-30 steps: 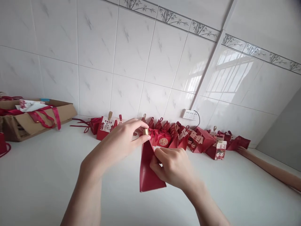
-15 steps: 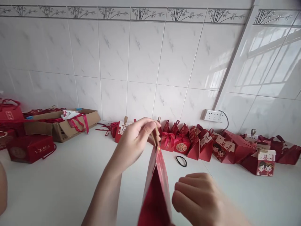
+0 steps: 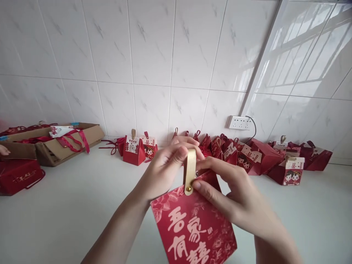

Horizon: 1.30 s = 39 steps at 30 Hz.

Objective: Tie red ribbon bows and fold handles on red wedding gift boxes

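I hold a red gift box (image 3: 194, 227) with white printed characters and a floral pattern up in front of me, its printed face turned toward me. My left hand (image 3: 165, 168) pinches the tan strap handle (image 3: 190, 169) at the box's top from the left. My right hand (image 3: 233, 194) grips the top edge beside the brass rivet, thumb and forefinger closed on the box. Both hands are above the white counter (image 3: 68, 216).
A row of several small red gift boxes (image 3: 242, 157) lines the tiled wall. A cardboard carton (image 3: 55, 146) with red ribbons stands at the left, a red bag (image 3: 19, 176) before it. A wall socket (image 3: 238, 123) sits above the boxes. Another person's fingers (image 3: 4, 150) show at the far left.
The box has turned from edge-on to its printed face. My right hand rose from below and took the top edge by the strap. The view swung about.
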Each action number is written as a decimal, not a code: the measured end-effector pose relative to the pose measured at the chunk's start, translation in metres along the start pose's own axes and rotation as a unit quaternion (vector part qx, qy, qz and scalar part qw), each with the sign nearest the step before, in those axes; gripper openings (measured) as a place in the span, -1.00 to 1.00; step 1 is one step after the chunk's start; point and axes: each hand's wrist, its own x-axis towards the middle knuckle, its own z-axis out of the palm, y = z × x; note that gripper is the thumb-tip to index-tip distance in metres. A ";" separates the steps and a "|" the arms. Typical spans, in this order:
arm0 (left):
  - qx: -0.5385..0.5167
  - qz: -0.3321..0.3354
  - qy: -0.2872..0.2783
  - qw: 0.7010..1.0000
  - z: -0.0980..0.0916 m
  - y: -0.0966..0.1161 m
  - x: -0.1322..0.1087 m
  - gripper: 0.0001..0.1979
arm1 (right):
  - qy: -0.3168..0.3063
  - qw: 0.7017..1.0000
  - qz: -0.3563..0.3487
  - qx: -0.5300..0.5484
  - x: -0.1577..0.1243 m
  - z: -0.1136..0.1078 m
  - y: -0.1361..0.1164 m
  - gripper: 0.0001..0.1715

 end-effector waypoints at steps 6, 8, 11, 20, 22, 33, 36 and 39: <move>-0.048 -0.057 -0.013 0.997 -0.010 -0.005 0.004 -0.52 | 0.038 0.998 0.019 0.042 -0.005 -0.004 -0.011 -0.78; -0.051 -0.086 -0.002 0.995 -0.011 0.003 0.000 -0.44 | 0.074 0.995 0.034 0.050 -0.007 -0.005 -0.013 -0.79; 0.029 -0.101 0.024 0.994 -0.006 0.021 -0.010 -0.53 | 0.120 0.989 0.058 0.058 -0.009 -0.005 -0.014 -0.79; 0.235 0.047 0.036 0.970 0.013 0.028 -0.023 -0.87 | 0.127 0.984 0.090 0.092 -0.006 -0.004 -0.014 -0.70; 0.254 0.060 0.038 0.965 0.013 0.029 -0.024 -0.80 | 0.132 0.983 0.080 0.098 -0.007 -0.004 -0.015 -0.71; 0.280 0.046 0.040 0.958 0.015 0.036 -0.026 -0.70 | 0.083 0.990 0.051 0.099 -0.009 -0.008 -0.018 -0.88; 0.291 0.043 0.043 0.955 0.015 0.037 -0.026 -0.71 | 0.066 0.990 0.066 0.106 -0.009 -0.010 -0.017 -0.87; 0.303 0.034 0.046 0.951 0.016 0.038 -0.027 -0.72 | 0.050 0.991 0.080 0.099 -0.010 -0.009 -0.015 -0.85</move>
